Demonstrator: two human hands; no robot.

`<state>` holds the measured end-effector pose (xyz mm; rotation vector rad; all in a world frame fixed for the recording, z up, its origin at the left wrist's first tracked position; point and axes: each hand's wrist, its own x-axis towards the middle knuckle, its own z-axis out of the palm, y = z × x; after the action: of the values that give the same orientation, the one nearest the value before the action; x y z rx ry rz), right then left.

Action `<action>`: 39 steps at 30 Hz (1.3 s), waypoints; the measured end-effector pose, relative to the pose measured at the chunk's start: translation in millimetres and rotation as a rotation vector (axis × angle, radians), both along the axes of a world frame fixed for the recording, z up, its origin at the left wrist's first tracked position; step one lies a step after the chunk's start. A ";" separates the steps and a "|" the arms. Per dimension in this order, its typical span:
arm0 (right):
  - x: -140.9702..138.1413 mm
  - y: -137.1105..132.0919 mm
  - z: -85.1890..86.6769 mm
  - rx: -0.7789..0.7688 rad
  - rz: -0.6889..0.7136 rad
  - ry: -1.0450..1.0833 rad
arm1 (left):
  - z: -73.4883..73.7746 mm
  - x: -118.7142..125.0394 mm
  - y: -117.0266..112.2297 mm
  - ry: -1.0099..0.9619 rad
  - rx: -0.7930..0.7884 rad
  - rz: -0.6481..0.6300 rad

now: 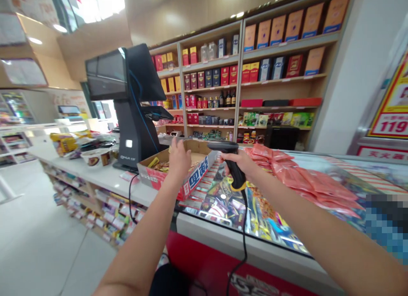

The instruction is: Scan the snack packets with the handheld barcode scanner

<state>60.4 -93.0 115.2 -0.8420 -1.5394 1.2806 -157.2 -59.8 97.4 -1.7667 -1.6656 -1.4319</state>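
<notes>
My right hand [242, 163] grips a black barcode scanner [230, 160] with a yellow band on its handle; its cord hangs down the front of the freezer. My left hand [179, 158] reaches over an open cardboard box [165, 177] with red and blue print that holds small packets. The back of that hand faces me with the fingers pointing down into the box, and I cannot see whether they hold anything. The box stands where the white counter [95, 173] meets the glass-topped freezer [255, 219].
A black checkout terminal [130, 100] with two screens stands behind the box. Snacks and a bowl lie left of it. Red packets [302, 177] lie on the freezer lid. Shelves of boxed goods and bottles [239, 75] line the back wall. Small goods fill racks below the counter.
</notes>
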 end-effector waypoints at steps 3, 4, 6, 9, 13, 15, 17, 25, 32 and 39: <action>29.7 -4.2 -5.5 -0.007 -0.090 -0.017 | -25.2 45.5 -6.5 0.194 -0.046 -0.257; 40.8 -5.9 -7.2 -0.002 -0.119 -0.020 | -34.9 64.6 -10.3 0.279 -0.083 -0.368; 62.9 -9.4 -10.6 0.010 -0.173 -0.006 | -54.7 105.0 -20.3 0.464 -0.128 -0.603; 90.6 -14.4 -15.6 0.013 -0.247 0.031 | -80.8 161.3 -36.4 0.737 -0.117 -0.905; 112.7 -19.5 -22.1 0.011 -0.286 0.044 | -102.2 202.3 -42.5 0.980 -0.141 -1.091; 118.3 -21.5 -25.4 -0.002 -0.301 0.025 | -107.5 200.8 -36.9 1.022 -0.178 -1.142; 121.3 -22.7 -29.4 -0.009 -0.315 0.013 | -110.2 184.9 -27.7 1.017 -0.224 -1.193; 103.6 -12.9 -55.6 -0.081 -0.244 -0.009 | -102.1 85.9 23.4 0.603 -0.450 -1.018; 69.0 15.1 -61.0 -0.109 -0.188 0.084 | -93.6 76.5 33.7 0.513 -0.657 -0.159; 71.2 27.2 -80.3 -0.128 -0.240 0.158 | -86.9 88.9 44.9 0.546 -0.897 -0.096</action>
<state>131.6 -65.8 34.8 -0.9528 -1.2036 1.2465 -68.3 -14.9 10.5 -2.3849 -2.0334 -0.0929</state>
